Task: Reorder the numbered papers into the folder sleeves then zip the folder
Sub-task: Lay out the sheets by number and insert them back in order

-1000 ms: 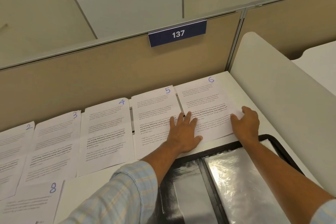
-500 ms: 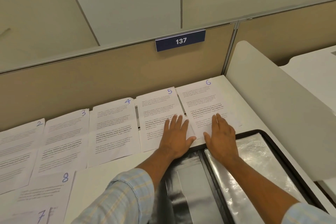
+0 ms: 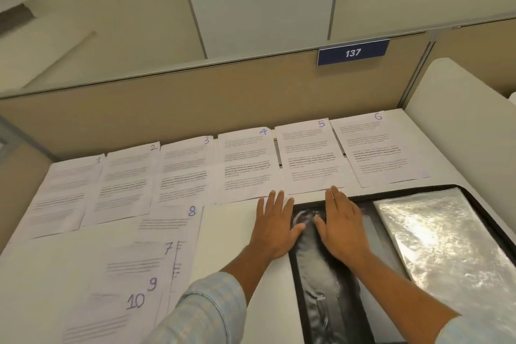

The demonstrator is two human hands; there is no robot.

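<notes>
Numbered printed papers lie in a row along the desk's back: paper 1, paper 2, paper 3, paper 4, paper 5 and paper 6. Papers 8, 7, 9 and 10 overlap at the front left. The black zip folder lies open at the right with shiny plastic sleeves. My left hand lies flat beside the folder's left edge, below paper 4. My right hand lies flat on the folder's left half, fingertips at paper 5's near edge. Neither hand holds anything.
A tan partition with a blue sign 137 closes the back of the white desk. A white divider panel stands along the right side, next to paper 6 and the folder.
Both hands have pulled back from papers 5 and 6 toward me and now lie at the folder's left part. The view has swung left, revealing papers 1, 7, 9 and 10.
</notes>
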